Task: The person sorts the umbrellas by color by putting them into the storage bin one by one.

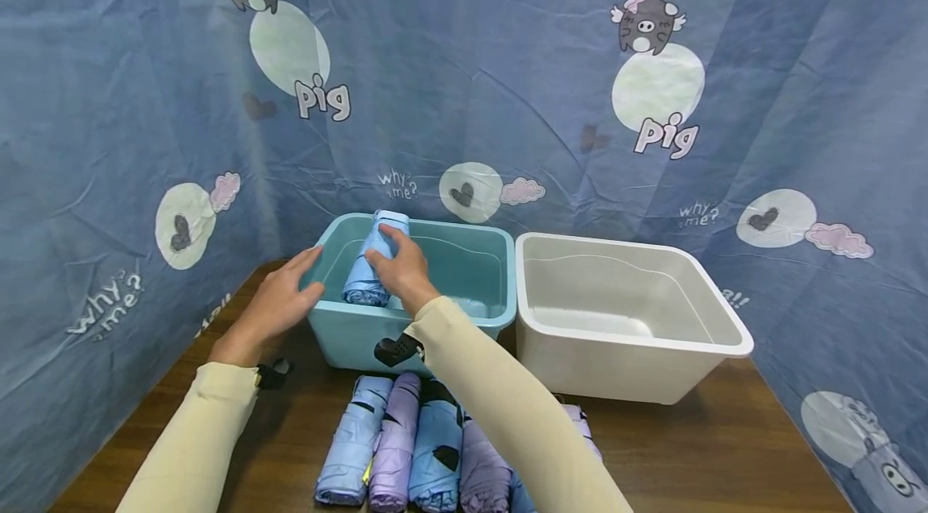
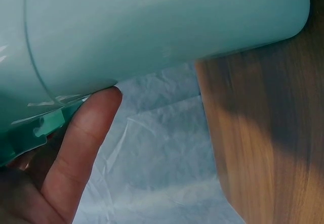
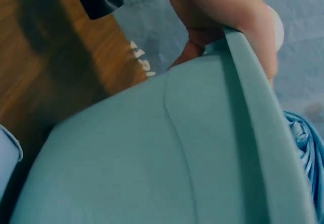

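Observation:
A teal plastic bin [image 1: 500, 287] stands at the back of the wooden table. Its left rim is held by my left hand [image 1: 279, 299]; in the left wrist view one finger [image 2: 83, 133] lies against the bin's outer wall just below the rim. My right hand [image 1: 408, 267] reaches over the front rim and grips a light blue rolled-up cloth [image 1: 366, 271] from its right side. That roll slants inside the bin, its far end near the back rim. In the right wrist view, the bin wall hides my right hand, and only part of the blue roll [image 3: 304, 143] shows.
A white bin [image 1: 602, 364] stands right beside the teal one. Several rolled cloths lie side by side at the front, among them a light blue roll [image 1: 353, 448] and a purple roll [image 1: 395, 448]. My right forearm covers some. A printed blue curtain [image 1: 464, 94] hangs behind the table.

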